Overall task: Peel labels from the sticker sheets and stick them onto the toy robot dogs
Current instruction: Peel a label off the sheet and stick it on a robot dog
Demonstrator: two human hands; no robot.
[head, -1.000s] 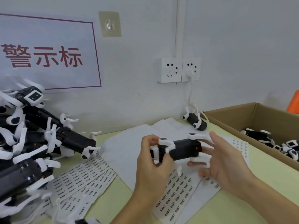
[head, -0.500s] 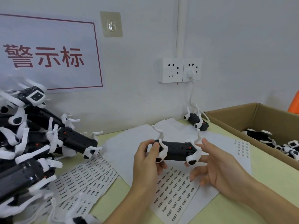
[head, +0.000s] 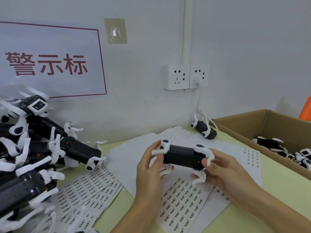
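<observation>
A black toy robot dog (head: 180, 156) with white legs is held lengthwise above the table between both hands. My left hand (head: 149, 170) grips its left end, fingers curled round the body and a leg. My right hand (head: 223, 172) grips its right end from below and the side. Under the hands lies a sticker sheet (head: 181, 199) covered in rows of small printed labels. A fan of more sticker sheets (head: 87, 190) lies to the left. No peeled label is visible on any finger.
A heap of black-and-white robot dogs (head: 33, 148) fills the left side. One dog (head: 204, 129) lies by the wall, under the sockets (head: 186, 76). A cardboard box (head: 244, 121) at the right holds more dogs (head: 289, 151). White papers (head: 127, 153) cover the table's middle.
The dog has been turned over in my hands, from legs pointing up to its back uppermost. My right hand has closed round its right end.
</observation>
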